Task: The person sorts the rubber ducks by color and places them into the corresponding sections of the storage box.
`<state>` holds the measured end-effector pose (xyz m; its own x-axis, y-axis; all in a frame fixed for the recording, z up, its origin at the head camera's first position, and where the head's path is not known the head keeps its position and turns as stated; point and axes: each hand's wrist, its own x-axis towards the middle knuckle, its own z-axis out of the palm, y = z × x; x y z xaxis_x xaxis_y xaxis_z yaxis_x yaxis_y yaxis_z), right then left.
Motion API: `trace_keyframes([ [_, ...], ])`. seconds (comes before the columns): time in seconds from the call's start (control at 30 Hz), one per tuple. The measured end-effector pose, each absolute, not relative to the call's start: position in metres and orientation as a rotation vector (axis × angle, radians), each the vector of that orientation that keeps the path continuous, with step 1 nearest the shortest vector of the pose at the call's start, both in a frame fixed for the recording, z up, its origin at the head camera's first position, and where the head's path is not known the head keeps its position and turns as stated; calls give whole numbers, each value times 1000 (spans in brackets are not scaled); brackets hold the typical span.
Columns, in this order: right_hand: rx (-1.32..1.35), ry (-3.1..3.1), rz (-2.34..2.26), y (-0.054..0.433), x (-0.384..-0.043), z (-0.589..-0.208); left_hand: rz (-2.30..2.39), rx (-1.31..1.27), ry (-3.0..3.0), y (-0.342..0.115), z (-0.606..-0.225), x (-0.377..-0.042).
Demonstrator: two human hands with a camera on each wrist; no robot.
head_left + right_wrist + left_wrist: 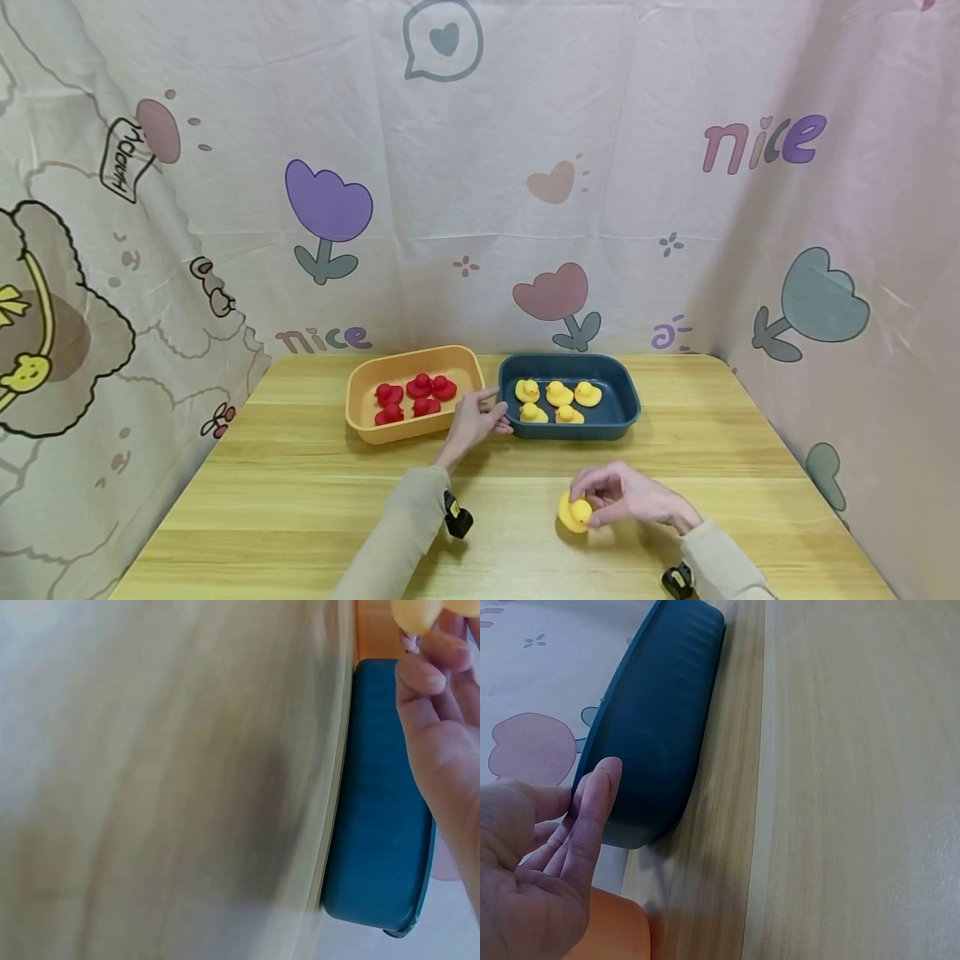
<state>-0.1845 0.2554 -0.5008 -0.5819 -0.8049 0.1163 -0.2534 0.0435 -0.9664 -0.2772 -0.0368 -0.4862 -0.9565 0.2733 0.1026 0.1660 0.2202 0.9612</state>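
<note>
My right hand (626, 493) pinches a yellow rubber duck (573, 512) over the front part of the table. In the right wrist view only a piece of that duck (417, 613) shows at the top edge. My left hand (474, 421) is at the left end of a dark blue tray (626, 408), and in the left wrist view its thumb and fingers pinch the tray's rim (592, 739). Several yellow ducks (558, 393) sit inside that tray. Beside it, an orange-yellow tray (363, 375) holds several red ducks (388, 394).
The two trays stand side by side near the back edge of the wooden table (285, 517). A printed cloth (450, 183) hangs behind the table and along its sides. A black wrist device (456, 515) sits at the left sleeve, another (678, 581) at the right.
</note>
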Motion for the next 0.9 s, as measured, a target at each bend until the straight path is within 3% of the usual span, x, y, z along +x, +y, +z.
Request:
trace_keyframes([
  [0.9, -846, 2375, -2064, 252, -188, -497, 1867, 421, 2376, -36, -484, -276],
])
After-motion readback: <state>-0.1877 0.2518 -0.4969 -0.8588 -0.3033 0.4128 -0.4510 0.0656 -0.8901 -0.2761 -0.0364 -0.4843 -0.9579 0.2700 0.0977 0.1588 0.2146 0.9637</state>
